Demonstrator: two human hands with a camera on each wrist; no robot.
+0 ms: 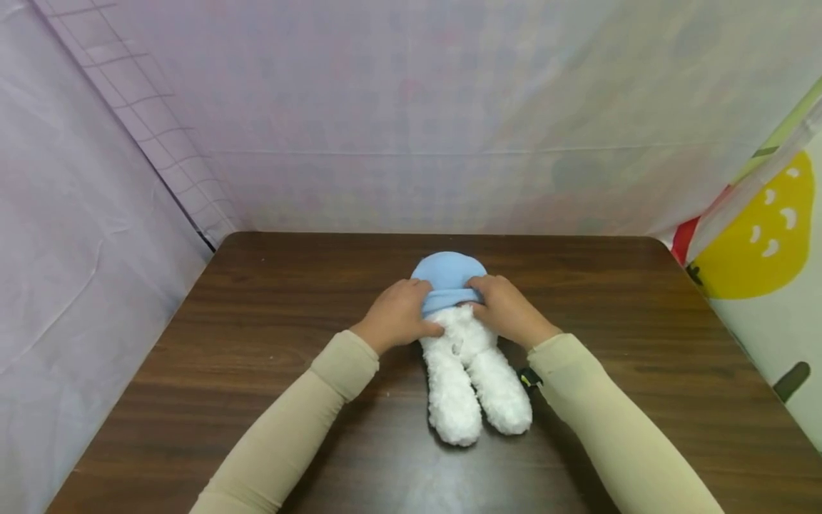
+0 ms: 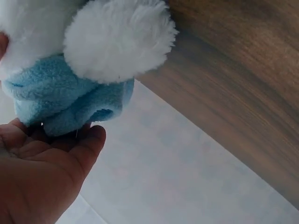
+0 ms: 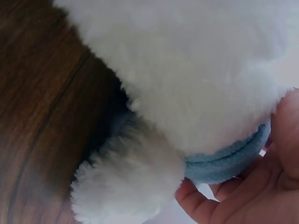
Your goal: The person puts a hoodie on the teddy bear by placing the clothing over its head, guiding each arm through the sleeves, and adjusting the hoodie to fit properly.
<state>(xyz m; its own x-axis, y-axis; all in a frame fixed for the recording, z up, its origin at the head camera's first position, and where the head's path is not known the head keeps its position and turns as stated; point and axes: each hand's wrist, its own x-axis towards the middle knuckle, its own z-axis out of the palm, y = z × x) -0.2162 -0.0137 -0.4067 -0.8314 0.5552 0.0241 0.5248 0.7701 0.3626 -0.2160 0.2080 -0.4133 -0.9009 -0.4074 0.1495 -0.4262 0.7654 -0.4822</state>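
Observation:
A white fluffy plush toy (image 1: 459, 371) lies on the table, its two legs towards me, with a blue fleece cover (image 1: 447, 269) at its far end. My left hand (image 1: 401, 314) grips the toy from the left, fingers at the blue fleece and thumb on the white body. From the right, my right hand (image 1: 510, 310) grips it at the folded blue edge. In the left wrist view, curled fingers hold the creased fleece (image 2: 56, 98) beside a round white limb (image 2: 119, 39). The right wrist view shows fingers around the fleece (image 3: 229, 161) under white fur (image 3: 187, 74). The toy's face is not visible.
The brown wood-grain table (image 1: 270, 321) has rounded far corners. Pale patterned cloth (image 1: 411, 121) hangs behind it and along the left. To the right is a white cloth with a yellow fruit print (image 1: 764, 235). A small dark object (image 1: 530, 377) shows by my right cuff.

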